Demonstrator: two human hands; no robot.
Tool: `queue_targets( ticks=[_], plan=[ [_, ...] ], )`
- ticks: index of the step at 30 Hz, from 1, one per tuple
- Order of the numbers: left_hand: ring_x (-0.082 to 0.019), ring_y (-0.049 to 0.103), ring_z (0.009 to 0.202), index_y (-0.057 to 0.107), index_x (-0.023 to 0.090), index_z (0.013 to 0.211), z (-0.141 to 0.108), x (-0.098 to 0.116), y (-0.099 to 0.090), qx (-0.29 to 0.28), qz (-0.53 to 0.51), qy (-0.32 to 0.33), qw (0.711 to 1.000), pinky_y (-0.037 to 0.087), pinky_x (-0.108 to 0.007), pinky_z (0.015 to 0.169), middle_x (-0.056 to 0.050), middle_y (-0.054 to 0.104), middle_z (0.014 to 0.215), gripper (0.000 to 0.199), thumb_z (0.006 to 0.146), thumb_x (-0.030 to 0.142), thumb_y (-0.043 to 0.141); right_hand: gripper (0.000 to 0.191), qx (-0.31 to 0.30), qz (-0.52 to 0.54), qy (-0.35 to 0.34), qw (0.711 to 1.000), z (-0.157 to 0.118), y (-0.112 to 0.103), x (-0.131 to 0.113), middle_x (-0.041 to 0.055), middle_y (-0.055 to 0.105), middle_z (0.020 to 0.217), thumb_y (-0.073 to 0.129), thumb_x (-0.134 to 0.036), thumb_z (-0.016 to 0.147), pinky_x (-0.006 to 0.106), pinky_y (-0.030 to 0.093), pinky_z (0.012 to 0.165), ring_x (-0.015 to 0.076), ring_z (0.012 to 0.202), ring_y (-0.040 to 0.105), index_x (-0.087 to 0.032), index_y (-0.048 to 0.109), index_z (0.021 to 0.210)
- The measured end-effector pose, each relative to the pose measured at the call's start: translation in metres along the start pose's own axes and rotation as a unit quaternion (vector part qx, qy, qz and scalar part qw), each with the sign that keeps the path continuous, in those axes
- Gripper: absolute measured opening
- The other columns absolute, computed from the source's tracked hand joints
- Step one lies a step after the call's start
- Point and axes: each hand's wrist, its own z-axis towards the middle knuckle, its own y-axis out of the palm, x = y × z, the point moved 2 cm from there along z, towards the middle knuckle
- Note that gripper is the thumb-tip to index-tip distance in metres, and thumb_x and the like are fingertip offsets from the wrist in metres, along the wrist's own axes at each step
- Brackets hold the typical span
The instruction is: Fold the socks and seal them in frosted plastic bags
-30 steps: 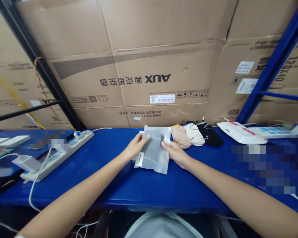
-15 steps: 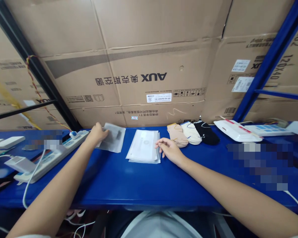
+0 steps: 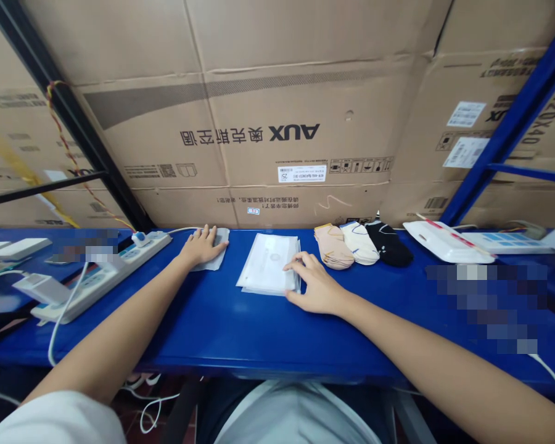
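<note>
My left hand (image 3: pixel 200 246) lies flat with its fingers spread on a frosted plastic bag (image 3: pixel 219 254) at the back left of the blue table. Most of that bag is hidden under the palm. My right hand (image 3: pixel 318 285) rests at the right edge of a small stack of white translucent plastic bags (image 3: pixel 266 262). Its thumb and fingers are bent but apart, touching the stack's edge. Behind and to the right of this hand lie folded socks side by side: beige ones (image 3: pixel 335 248), white ones (image 3: pixel 361 243) and black ones (image 3: pixel 388 245).
A long power strip (image 3: pixel 81 287) with plugs and cables runs along the left. A white plastic tray (image 3: pixel 446 243) with a red-and-white stick on it stands at the right, beside another power strip (image 3: pixel 511 242). A large cardboard wall (image 3: pixel 259 49) closes off the back.
My left hand has laid down the frosted bag it was holding and now presses flat on it. The right hand has come down against the stack's edge. The view has shifted slightly.
</note>
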Motion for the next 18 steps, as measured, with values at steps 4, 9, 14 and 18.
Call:
queue_targets(
  ticks=[4,9,14,18],
  plan=[
    [-0.034,0.012,0.15,0.016,0.01,0.157,0.008,-0.01,-0.002,-0.012,0.008,0.034,0.999,0.017,-0.046,0.118,-0.016,0.012,0.163,0.086,0.092,0.064,0.028,0.059,-0.062,-0.024,-0.025,0.997,-0.004,0.003,-0.003,0.0156,0.043,0.135,0.07,-0.03,0.073,0.051,0.039,0.105,0.0335,0.124,0.043,-0.019,0.054,0.128],
    [-0.037,0.021,0.147,0.029,0.009,0.153,0.007,-0.006,-0.007,0.042,0.011,0.071,0.997,0.018,-0.052,0.117,-0.018,0.023,0.16,0.077,0.092,0.054,0.037,0.044,-0.072,0.012,-0.051,0.996,0.002,0.008,0.007,0.0154,0.047,0.135,0.057,-0.022,0.085,0.041,0.041,0.107,0.0265,0.126,0.048,-0.016,0.053,0.129],
    [-0.027,0.044,0.135,0.051,0.012,0.136,-0.02,0.049,-0.024,0.231,-0.121,0.191,0.946,0.032,-0.042,0.114,-0.015,0.052,0.143,0.049,0.094,0.031,0.035,0.036,-0.071,0.019,-0.083,0.994,0.008,0.009,0.014,0.0144,0.045,0.145,0.052,-0.032,0.094,0.039,0.041,0.108,0.0249,0.131,0.048,-0.019,0.055,0.128],
    [-0.025,0.052,0.126,0.057,0.018,0.127,-0.056,0.115,-0.032,0.178,-0.16,0.361,0.901,0.039,-0.041,0.109,-0.011,0.061,0.131,0.042,0.096,0.039,0.039,0.035,-0.009,-0.046,-0.102,0.994,0.012,-0.008,0.01,0.0116,0.051,0.142,0.057,-0.042,0.092,0.046,0.037,0.108,0.0286,0.132,0.045,-0.022,0.061,0.121]
  ],
)
